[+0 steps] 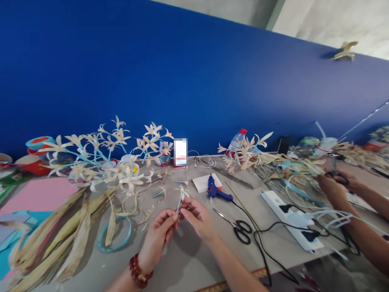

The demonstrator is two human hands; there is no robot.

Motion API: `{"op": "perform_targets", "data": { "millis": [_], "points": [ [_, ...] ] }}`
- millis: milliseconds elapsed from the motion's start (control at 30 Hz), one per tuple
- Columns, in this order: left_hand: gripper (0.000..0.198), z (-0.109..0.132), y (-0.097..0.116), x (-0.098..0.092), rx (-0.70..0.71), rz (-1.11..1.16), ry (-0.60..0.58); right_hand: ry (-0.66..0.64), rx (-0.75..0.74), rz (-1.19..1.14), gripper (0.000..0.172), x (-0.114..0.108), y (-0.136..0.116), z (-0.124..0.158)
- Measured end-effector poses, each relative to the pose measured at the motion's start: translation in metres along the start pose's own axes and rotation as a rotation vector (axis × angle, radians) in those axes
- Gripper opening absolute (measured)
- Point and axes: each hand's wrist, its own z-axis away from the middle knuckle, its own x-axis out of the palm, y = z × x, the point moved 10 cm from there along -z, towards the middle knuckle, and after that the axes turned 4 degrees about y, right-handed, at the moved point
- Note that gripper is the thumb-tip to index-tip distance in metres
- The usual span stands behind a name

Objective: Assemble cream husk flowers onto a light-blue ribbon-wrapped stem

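A small artificial flower [183, 192] with pale petals and a thin light-blue stem stands upright above the table. My left hand [161, 233], with a red bead bracelet at its wrist, pinches the lower stem between thumb and fingers. My right hand [198, 219] is closed around the same stem from the other side, its thumb close to my left fingertips. Loose small flower pieces [162, 192] lie just beyond my hands. To the right are black-handled scissors [240, 230] and a blue glue gun [217, 190] resting by a white card.
Finished pale flower sprays [112, 142] stand along the blue wall [182, 73]. Dried husks [71, 239] and a blue ribbon coil [101, 239] lie left. A power strip [291, 223] with black cables lies right. Beyond it, another person's hands [330, 186] hold scissors [337, 177].
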Motion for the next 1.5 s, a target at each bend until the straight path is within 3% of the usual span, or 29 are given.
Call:
{"op": "perform_targets", "data": {
  "millis": [367, 500, 600, 667, 767, 867, 1067, 1233, 1500],
  "points": [
    [0.022, 0.001, 0.005, -0.003, -0.009, 0.014, 0.008, 0.008, 0.019, 0.076, 0.032, 0.001, 0.004, -0.004],
    [0.022, 0.003, 0.005, -0.002, -0.008, 0.026, -0.017, -0.033, 0.008, 0.255, 0.032, -0.004, -0.001, -0.002],
    [0.022, 0.003, 0.006, -0.003, -0.003, 0.037, -0.013, -0.046, -0.058, 0.693, 0.025, -0.031, -0.021, -0.001],
    [0.021, 0.003, 0.007, -0.005, 0.006, 0.050, -0.008, 0.084, -0.138, 1.130, 0.024, -0.070, -0.044, -0.002],
    [0.021, 0.002, 0.008, -0.005, 0.006, 0.075, -0.008, 0.204, -0.132, 1.334, 0.037, -0.125, -0.061, -0.007],
    [0.022, 0.001, 0.009, -0.004, -0.009, 0.092, -0.008, 0.182, -0.089, 1.446, 0.054, -0.155, -0.053, -0.017],
    [0.024, -0.001, 0.011, -0.007, 0.004, 0.090, 0.024, 0.030, -0.088, 1.561, 0.051, -0.154, -0.026, -0.038],
    [0.024, -0.002, 0.008, -0.009, 0.000, 0.100, 0.027, -0.066, -0.109, 1.581, 0.043, -0.158, -0.034, -0.045],
    [0.022, -0.004, 0.011, -0.009, 0.000, 0.100, 0.034, 0.006, -0.069, 1.551, 0.041, -0.184, -0.048, -0.047]
  ]
}}
